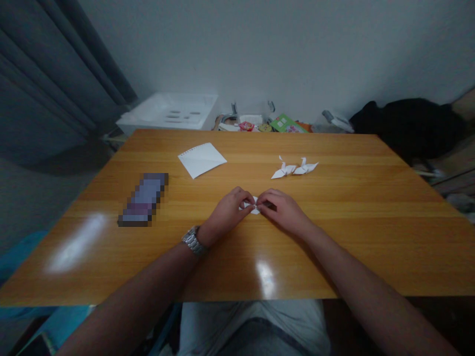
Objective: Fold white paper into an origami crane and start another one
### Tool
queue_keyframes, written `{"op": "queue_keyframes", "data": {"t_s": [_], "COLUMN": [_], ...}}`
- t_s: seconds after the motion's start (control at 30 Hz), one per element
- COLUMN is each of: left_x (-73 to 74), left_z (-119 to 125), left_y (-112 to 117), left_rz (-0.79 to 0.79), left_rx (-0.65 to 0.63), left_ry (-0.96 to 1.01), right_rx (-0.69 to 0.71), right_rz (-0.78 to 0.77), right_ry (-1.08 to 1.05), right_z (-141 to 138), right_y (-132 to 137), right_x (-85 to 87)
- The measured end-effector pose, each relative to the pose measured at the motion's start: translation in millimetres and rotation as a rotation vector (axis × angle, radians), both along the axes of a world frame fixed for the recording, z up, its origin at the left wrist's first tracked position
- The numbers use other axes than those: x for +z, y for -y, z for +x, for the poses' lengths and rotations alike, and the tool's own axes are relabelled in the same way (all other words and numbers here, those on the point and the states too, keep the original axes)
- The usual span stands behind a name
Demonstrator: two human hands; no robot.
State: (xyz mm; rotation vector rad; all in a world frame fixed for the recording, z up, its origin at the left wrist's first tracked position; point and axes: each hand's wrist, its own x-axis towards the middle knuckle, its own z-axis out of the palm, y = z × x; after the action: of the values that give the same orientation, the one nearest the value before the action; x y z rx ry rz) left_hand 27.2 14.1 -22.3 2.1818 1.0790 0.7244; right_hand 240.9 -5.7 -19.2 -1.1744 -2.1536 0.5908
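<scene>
I note the tabletop [356, 217] as wood, smooth, glossy with bright glare. The folded piece [256, 211] I hold: matt white paper; likewise the perforated sheet [202, 160] and origami cranes [305, 169]. My wristwatch [193, 240]: shiny metal links. Slotted tray [206, 106]: smooth plastic. Curtain [44, 74]: matt cloth.

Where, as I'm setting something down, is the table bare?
Bare brown wooden table: right of the white paper birds and right hand; between the pixelated dark rectangle and left hand. Crowded: around the small folded white paper.
</scene>
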Motion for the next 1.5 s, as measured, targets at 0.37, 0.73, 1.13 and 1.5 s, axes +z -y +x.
{"op": "queue_keyframes", "data": {"t_s": [0.37,0.73,1.13,1.5], "left_x": [1.6,19.3,26.3,26.0], "left_z": [5,-8,-12,-23], "left_y": [1,4,11,9], "left_rz": [0.019,0.305,0.408,0.362], "left_rx": [0.059,-0.136,-0.177,-0.246], "left_ry": [-0.033,-0.403,-0.528,-0.51], "right_rx": [0.061,0.061,0.141,0.122], "right_rz": [0.13,0.162,0.158,0.158], "right_ry": [0.14,0.322,0.413,0.439], "right_z": [0,11,17,16], "right_y": [3,5,9,11], "right_x": [2.3,0.7,8.8,10.9]}}
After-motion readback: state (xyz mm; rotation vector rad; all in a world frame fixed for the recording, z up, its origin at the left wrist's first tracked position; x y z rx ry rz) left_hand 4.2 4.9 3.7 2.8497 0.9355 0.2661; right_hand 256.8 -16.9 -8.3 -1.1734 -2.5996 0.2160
